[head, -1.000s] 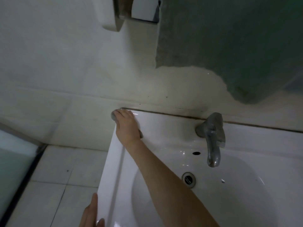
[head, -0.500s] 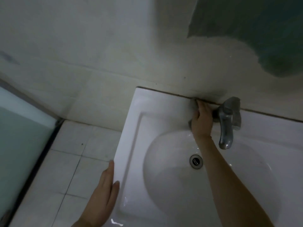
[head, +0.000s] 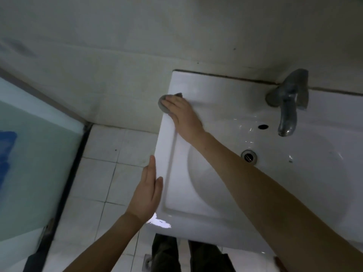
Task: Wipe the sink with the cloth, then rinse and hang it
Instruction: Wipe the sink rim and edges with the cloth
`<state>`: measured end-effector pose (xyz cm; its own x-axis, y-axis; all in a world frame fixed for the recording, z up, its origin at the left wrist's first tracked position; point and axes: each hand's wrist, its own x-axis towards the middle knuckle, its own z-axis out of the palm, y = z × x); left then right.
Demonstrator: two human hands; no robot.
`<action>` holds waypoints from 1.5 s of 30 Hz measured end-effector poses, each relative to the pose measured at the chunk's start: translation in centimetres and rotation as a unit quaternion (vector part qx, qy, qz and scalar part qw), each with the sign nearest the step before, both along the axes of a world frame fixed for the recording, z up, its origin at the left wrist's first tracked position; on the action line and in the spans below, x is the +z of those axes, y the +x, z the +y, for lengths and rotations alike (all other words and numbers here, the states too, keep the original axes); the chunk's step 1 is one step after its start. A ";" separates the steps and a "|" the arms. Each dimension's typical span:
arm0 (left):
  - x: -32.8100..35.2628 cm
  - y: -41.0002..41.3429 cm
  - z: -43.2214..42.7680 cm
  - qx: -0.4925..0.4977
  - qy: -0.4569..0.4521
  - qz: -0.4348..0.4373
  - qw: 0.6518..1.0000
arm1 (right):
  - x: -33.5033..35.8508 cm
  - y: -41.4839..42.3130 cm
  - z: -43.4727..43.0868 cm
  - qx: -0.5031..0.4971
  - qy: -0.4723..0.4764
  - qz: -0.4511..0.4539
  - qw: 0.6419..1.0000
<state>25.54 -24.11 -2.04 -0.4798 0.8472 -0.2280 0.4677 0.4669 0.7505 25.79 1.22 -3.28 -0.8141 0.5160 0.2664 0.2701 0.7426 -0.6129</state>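
- The right hand lay flat with its fingers straight, pressing the grey cloth onto the sink ledge, well to the left of the tap. It was pushing the cloth, not pinching it.
- The cloth sat bunched under the fingertips at the ledge's outer edge, the one farthest from the tap, and a little of it poked past the edge.
- The left hand held nothing. Its straight fingers lay along the sink's outer side, well left of the tap and nearer me, with the thumb resting on top of the rim.
- I judged the step in hand to be the wipe. Rinsing and hanging had not begun, and I saw no water running from the tap.
- I reckoned the next move called for drawing the cloth along the ledge, then down into the bowl below the tap and round the drain. The palm needed to stay flat so the cloth did not slip off the edge.
- For the rinse, I expected the right hand would have to gather the cloth into a grip under the spout while the left hand worked the tap.
- I could not tell where the cloth should hang, as no hook or rail showed.
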 end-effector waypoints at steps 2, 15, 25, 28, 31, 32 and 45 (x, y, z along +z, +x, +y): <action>-0.2 -0.1 -0.1 -0.005 0.000 0.002 1.000 | -0.1 0.9 -2.6 0.010 -0.031 0.012 0.999; -0.3 0.1 -0.1 0.011 0.021 -0.029 0.999 | 0.1 9.4 -15.4 -0.143 -0.283 0.056 0.947; 0.7 0.4 -0.4 -0.016 0.015 -0.037 0.999 | 2.2 18.1 -17.1 -0.246 -0.313 -0.082 0.914; 0.8 0.4 -0.4 -0.024 0.008 -0.034 0.999 | 2.7 20.3 -14.8 -0.253 -0.356 -0.171 0.883; 0.6 0.3 -0.5 -0.025 0.003 -0.024 0.999 | 2.5 23.5 -12.3 -0.237 -0.351 -0.256 0.869; 0.5 0.3 -0.5 -0.024 0.003 -0.021 1.000 | 2.4 25.0 -11.5 -0.247 -0.343 -0.273 0.864; -0.3 1.0 0.3 0.033 0.013 0.018 0.999 | -0.2 42.8 2.0 -0.215 -0.209 -0.410 0.861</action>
<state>26.55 -23.84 -2.36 -0.5424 0.8189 -0.1877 0.4633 0.4779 0.7463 68.55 3.25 -3.52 -0.3502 0.7276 -0.5899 0.9344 0.2274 -0.2742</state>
